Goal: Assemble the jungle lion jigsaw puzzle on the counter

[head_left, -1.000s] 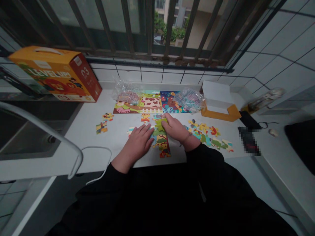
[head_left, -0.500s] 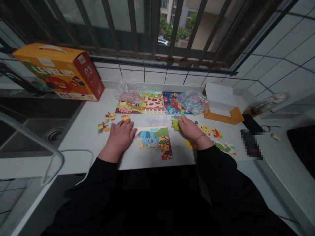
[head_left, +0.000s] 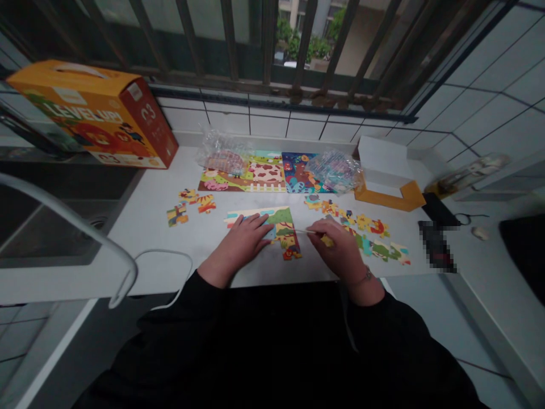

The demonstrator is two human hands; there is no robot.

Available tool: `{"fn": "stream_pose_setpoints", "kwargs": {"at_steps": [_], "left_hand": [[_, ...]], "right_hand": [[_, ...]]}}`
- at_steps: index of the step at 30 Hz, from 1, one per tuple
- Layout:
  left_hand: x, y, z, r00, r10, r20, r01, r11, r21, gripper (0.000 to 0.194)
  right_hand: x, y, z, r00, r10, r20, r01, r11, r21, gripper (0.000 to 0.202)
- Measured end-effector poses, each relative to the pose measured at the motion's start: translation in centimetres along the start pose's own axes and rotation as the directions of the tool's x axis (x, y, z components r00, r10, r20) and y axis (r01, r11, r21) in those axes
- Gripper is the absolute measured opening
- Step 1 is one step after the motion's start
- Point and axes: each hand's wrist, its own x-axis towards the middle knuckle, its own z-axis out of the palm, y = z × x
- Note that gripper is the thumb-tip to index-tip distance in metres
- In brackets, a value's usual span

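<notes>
A partly joined puzzle with a green tree and red right edge lies on the white counter. My left hand rests flat over its left part, fingers spread, hiding most of the blue elephants. Just right of the puzzle, my right hand pinches a puzzle piece, seen nearly edge-on, so its picture is hidden. Loose yellow and green pieces are spread beyond my right hand. To the left lie a tiger-striped piece and a few others.
Behind the puzzle are a farm picture and a dark blue picture, each under a plastic bag of pieces. An orange box stands back left by the sink. An open box and phone-like black object lie right.
My left hand has moved right onto the puzzle. My right hand has come down toward the puzzle's right edge, and its piece has turned edge-on. The view has shifted slightly.
</notes>
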Motion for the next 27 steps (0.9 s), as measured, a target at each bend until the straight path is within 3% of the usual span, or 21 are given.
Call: {"fn": "stream_pose_setpoints", "kwargs": {"at_steps": [3, 8, 17, 27], "left_hand": [[1.6, -0.7, -0.8, 0.999, -0.032, 0.044, 0.031, 0.999, 0.034, 0.045], [2.5, -1.3, -1.3, 0.997, -0.043, 0.062, 0.041, 0.999, 0.028, 0.045], [2.3, -1.5, -0.5, 0.999, -0.039, 0.014, 0.039, 0.999, -0.015, 0.045], [2.1, -1.1, -0.6, 1.000, -0.020, -0.022, 0.020, 0.999, -0.032, 0.047]], "right_hand": [[-2.9, -0.5, 1.2, 0.984, -0.177, 0.032, 0.175, 0.983, 0.054, 0.014], [-5.9, -0.6, 2.8, 0.968, -0.241, 0.066, 0.239, 0.970, 0.033, 0.019], [-6.0, -2.0, 3.6, 0.966, -0.259, 0.004, 0.258, 0.964, 0.070, 0.018], [-5.4, -1.2, 3.9, 0.948, -0.274, 0.162, 0.284, 0.958, -0.043, 0.012]]}}
